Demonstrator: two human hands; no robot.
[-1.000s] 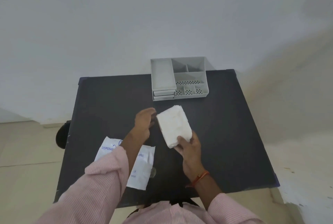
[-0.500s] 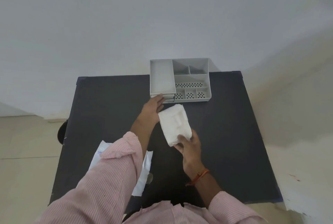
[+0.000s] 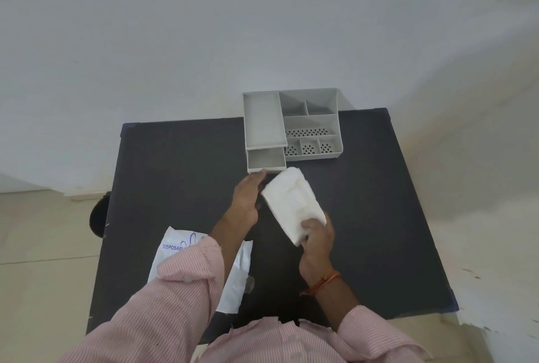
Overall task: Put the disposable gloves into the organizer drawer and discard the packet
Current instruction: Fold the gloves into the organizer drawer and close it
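Two hands are over the desk (image 3: 175,187). Your right hand (image 3: 316,241) is clamped on the near end of the gloves (image 3: 293,205), a folded white stack held above the desk's middle, its far end tilted toward the organizer (image 3: 291,126). Your left hand (image 3: 248,196) reaches to the drawer (image 3: 266,160); its fingertips (image 3: 261,173) touch the drawer's front edge, fingers curled together on it, though the grip itself is hidden under the hand. Drawer is partly pulled out from beneath the organizer's left tray, and its inside shows bare grey. Gloves lie just beside the drawer's front right corner, not inside it.

Organizer stands at the desk's far edge, slightly right of centre, with perforated compartments on its right half. Packet (image 3: 236,272), white with blue print reading "DISPOSABL", lies flat near the desk's near left corner, partly covered by your left sleeve (image 3: 163,304). An orange thread band (image 3: 322,284) circles your right wrist. Desk top is dark; a black round object (image 3: 97,216) shows past its left edge, too hidden to identify.
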